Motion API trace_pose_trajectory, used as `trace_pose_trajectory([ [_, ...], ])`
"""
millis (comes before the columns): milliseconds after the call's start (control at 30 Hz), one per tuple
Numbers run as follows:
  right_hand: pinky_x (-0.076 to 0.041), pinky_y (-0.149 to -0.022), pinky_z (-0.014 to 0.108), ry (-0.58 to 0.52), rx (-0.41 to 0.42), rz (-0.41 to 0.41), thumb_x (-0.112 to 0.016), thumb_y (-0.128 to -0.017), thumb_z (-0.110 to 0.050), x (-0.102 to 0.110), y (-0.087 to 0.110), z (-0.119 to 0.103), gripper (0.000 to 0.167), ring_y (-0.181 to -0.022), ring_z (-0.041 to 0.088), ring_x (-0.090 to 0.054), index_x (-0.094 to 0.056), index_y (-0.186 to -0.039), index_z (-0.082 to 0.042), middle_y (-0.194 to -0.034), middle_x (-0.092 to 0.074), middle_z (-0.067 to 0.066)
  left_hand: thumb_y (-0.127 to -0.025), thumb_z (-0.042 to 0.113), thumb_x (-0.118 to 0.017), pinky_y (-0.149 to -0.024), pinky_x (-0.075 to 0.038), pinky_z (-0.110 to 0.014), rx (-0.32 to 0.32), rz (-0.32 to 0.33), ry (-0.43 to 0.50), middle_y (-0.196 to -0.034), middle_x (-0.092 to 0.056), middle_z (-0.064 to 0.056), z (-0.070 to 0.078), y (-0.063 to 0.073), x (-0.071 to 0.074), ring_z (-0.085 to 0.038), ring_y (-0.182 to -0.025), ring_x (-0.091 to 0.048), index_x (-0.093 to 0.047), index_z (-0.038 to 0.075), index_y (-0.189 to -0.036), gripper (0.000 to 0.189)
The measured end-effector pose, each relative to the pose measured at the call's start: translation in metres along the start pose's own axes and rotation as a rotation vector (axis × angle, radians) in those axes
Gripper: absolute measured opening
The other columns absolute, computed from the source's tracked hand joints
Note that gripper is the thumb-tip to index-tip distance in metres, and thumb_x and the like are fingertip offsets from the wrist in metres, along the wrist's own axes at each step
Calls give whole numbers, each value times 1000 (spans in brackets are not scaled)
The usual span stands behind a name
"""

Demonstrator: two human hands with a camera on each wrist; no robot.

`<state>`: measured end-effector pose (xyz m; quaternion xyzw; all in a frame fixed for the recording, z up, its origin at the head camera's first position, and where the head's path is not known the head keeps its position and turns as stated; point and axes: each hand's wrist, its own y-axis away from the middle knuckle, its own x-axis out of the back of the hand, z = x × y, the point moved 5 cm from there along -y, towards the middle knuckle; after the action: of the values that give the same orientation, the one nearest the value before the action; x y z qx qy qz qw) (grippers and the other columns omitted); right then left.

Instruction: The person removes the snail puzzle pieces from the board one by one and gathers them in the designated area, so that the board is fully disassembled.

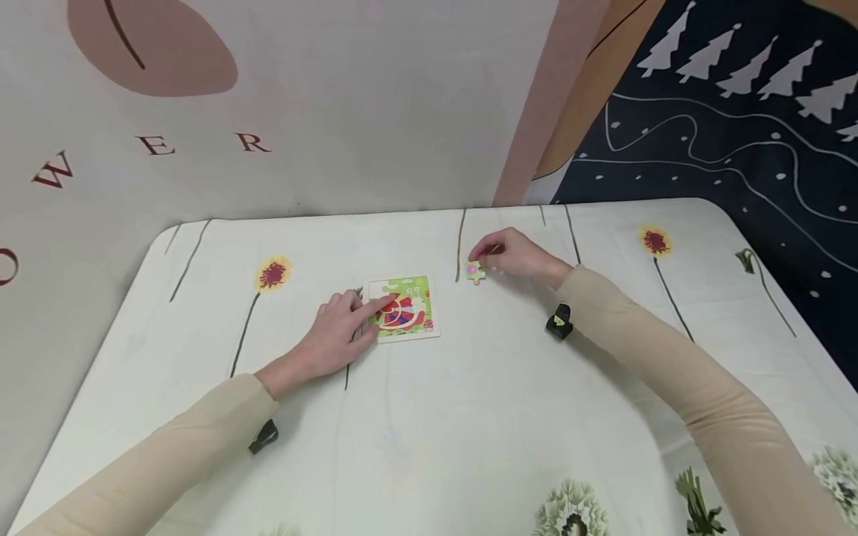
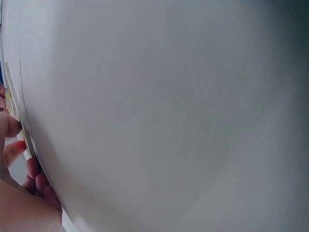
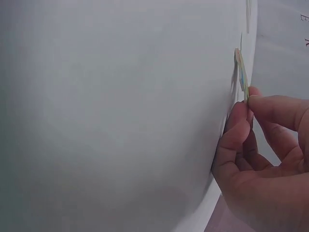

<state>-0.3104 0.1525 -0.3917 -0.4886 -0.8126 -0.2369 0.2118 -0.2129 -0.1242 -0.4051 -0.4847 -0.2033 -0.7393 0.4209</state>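
Note:
A small square jigsaw puzzle [image 1: 429, 307] with a red, white and blue snail picture on green lies in a pale tray on the table. My left hand [image 1: 333, 335] rests at its left side, the index finger stretched over the picture and the thumb by the lower left corner. In the left wrist view, the fingers [image 2: 13, 125] lie along the tray's edge. To the right of the puzzle, my right hand [image 1: 515, 255] pinches a green puzzle piece [image 1: 475, 272] with a pink patch between thumb and fingers. The right wrist view shows this piece [image 3: 241, 72] edge-on, tilted over the cloth.
A white tablecloth [image 1: 429, 417] printed with flowers and stems covers the table. Behind the far edge hangs a pale cloth [image 1: 375, 112] with letters, and a dark cloth [image 1: 724, 141] with white trees is at the right. Black wrist devices [image 1: 559, 321] sit under both sleeves.

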Motion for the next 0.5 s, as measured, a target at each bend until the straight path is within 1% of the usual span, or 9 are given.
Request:
trace_pose_trajectory([
  [267,-41,-85,31,1,11,-4,-55,-94,1,-1,-2,2,20,-98,23,-55,-69,-108,4,-109,-65,15,-92,12,-57,-69,-24,-36,17,-21,6,-84,-35,-1,0,0,0,-20,-78,-32,-52,12,-141,49],
  [500,-40,-84,32,6,-2,-10,-56,-94,0,-2,-4,2,20,-98,24,-54,-68,-110,3,-111,-65,15,-92,12,-57,-69,-24,-36,12,-23,-8,-85,-35,-1,-1,1,0,-21,-79,-32,-52,12,-141,49],
])
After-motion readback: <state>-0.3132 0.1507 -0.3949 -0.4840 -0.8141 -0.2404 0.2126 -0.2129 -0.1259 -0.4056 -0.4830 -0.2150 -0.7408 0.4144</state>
